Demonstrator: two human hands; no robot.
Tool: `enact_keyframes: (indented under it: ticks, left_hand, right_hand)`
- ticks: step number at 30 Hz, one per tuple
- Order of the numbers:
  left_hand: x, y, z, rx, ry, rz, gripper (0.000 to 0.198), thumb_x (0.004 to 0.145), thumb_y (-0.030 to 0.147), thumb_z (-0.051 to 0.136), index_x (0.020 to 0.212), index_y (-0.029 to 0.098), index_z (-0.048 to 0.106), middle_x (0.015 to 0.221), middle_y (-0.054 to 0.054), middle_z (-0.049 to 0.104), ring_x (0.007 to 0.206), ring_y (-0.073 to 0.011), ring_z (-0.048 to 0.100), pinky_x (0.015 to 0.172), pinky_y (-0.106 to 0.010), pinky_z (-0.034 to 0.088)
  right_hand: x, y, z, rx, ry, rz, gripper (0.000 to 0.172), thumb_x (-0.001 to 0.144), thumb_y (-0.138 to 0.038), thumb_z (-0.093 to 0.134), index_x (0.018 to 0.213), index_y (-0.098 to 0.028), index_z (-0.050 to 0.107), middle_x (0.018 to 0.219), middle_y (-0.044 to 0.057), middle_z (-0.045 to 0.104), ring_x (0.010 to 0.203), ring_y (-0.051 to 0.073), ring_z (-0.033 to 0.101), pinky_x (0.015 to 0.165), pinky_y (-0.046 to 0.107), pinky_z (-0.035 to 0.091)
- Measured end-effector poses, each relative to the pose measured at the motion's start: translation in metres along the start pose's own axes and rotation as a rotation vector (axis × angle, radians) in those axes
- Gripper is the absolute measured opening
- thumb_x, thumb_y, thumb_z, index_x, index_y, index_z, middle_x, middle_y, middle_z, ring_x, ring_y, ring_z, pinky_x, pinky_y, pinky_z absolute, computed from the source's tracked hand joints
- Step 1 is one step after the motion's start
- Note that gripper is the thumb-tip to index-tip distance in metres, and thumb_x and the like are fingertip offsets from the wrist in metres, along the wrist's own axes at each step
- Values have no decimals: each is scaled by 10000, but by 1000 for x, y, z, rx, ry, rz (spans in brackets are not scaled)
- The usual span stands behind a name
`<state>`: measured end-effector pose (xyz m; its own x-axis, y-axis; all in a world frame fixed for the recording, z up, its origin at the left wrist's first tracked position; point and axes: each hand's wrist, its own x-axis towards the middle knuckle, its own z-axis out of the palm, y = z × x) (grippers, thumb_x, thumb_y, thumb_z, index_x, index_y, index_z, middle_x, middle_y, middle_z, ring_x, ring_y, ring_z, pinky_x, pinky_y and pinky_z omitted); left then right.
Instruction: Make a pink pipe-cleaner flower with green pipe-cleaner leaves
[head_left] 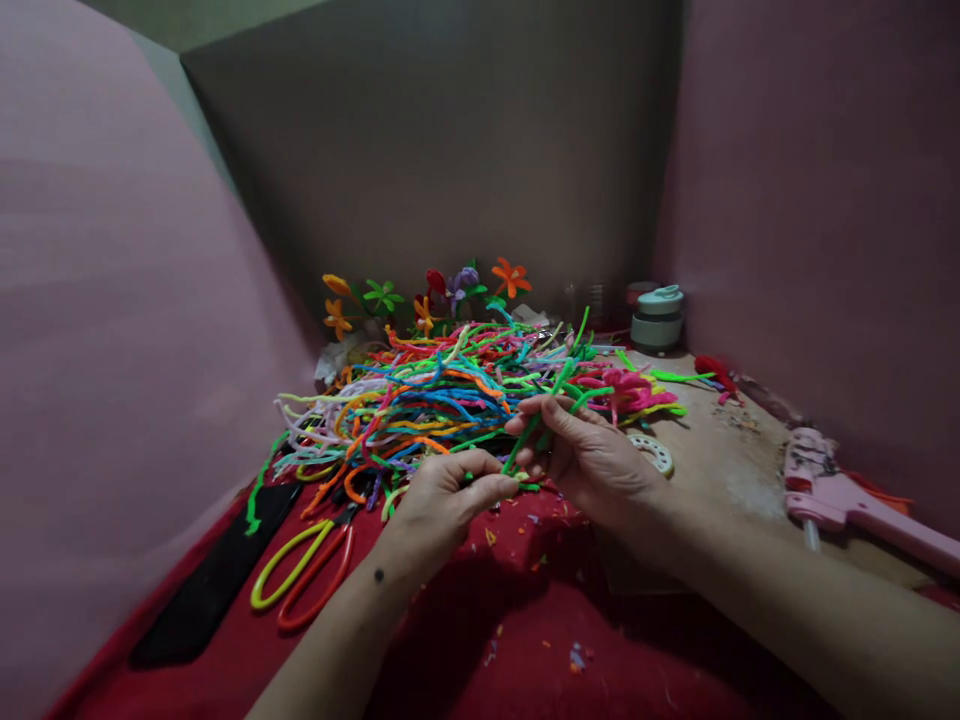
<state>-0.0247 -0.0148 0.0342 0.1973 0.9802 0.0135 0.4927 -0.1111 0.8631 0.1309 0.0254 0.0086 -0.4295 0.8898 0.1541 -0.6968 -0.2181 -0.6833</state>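
Both hands are held close together over the near edge of a heap of pipe cleaners (450, 385), and a green pipe cleaner (523, 445) is stretched at a slant between them. Its lower end seems to be pinched by thumb and forefinger of the left hand (450, 500); higher up it is clasped in the curled fingers of the right hand (600, 455), above which green lengths protrude. The step in hand is judged to be bending or twisting of the stem; for the next move, a firm left pinch and a small turn by the right fingers would be called for.

Just left, scissors (279, 578) and a black strip (206, 590) are laid on red cloth (450, 650). To the right, a white ring (660, 455) is partly hidden, and a pink glue gun (847, 505) is rested on the tabletop (724, 440). Behind the heap, pipe-cleaner flowers (511, 277) and a lidded cup (657, 332) are set
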Motion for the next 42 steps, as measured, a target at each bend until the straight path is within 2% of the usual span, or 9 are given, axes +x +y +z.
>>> enact_keyframes:
  ticks: [5, 8, 13, 22, 24, 29, 33, 38, 42]
  left_hand:
    - [1, -5, -5, -220, -142, -77, 272, 714, 342, 617, 885, 137, 670, 685, -10, 555, 560, -78, 368, 513, -205, 262]
    - [0, -9, -6, -276, -148, -110, 262, 732, 359, 600, 825, 120, 654, 599, 18, 476, 494, -53, 262, 461, -207, 167]
    - [0, -10, -7, -253, -87, -87, 246, 735, 347, 591, 634, 124, 575, 524, 48, 362, 486, -55, 257, 455, -208, 177]
    - [4, -21, -20, -161, -93, -157, 251, 684, 376, 615, 699, 125, 617, 517, 54, 350, 470, -54, 249, 458, -209, 172]
    - [5, -22, -22, -154, -94, -164, 258, 683, 380, 611, 695, 122, 613, 522, 50, 354, 474, -57, 258, 460, -211, 176]
    - [6, -21, -24, -99, -81, -140, 239, 683, 354, 595, 673, 116, 605, 520, 44, 354, 488, -63, 267, 458, -214, 182]
    - [6, -19, -22, -69, -65, -123, 225, 674, 351, 584, 660, 128, 607, 499, 54, 339, 464, -60, 250, 443, -216, 174]
    - [5, -19, -19, -77, -56, -94, 238, 676, 365, 574, 660, 131, 609, 522, 46, 375, 481, -65, 273, 450, -210, 206]
    - [4, -17, -17, -97, -74, -75, 248, 693, 363, 562, 700, 124, 627, 539, 35, 419, 495, -70, 309, 469, -207, 239]
  right_hand:
    - [-1, 0, 1, 106, -5, 57, 179, 710, -348, 676, 794, -195, 633, 722, -8, 655, 569, 118, 576, 501, 241, 419]
    - [0, -2, -2, 118, -13, 85, 166, 720, -339, 667, 808, -204, 626, 744, -9, 657, 580, 115, 571, 518, 247, 422]
    - [6, -8, -9, 81, 21, 119, 135, 747, -275, 641, 837, -176, 622, 708, -7, 625, 562, 87, 543, 503, 216, 404]
    - [9, -20, -7, -89, 152, 85, 156, 746, -198, 582, 888, -154, 632, 750, 28, 648, 542, 102, 558, 465, 223, 405]
    - [10, -26, -7, -188, 184, 15, 173, 737, -229, 597, 884, -149, 641, 781, 41, 650, 574, 108, 565, 483, 229, 416]
    - [8, -52, -1, -473, 393, -371, 142, 679, -188, 653, 820, -172, 649, 794, 23, 636, 602, 86, 535, 484, 202, 382]
    - [-3, -59, 9, -628, 229, -486, 101, 733, -187, 596, 791, -213, 674, 743, 12, 638, 626, 104, 552, 555, 238, 418]
    - [-13, -35, 16, -1156, -89, -344, 115, 717, -174, 607, 722, -233, 706, 660, 18, 662, 613, 145, 577, 570, 272, 423]
    - [-9, -13, 10, -1435, -139, -360, 143, 717, -150, 591, 715, -222, 715, 659, 20, 675, 603, 142, 569, 566, 260, 403]
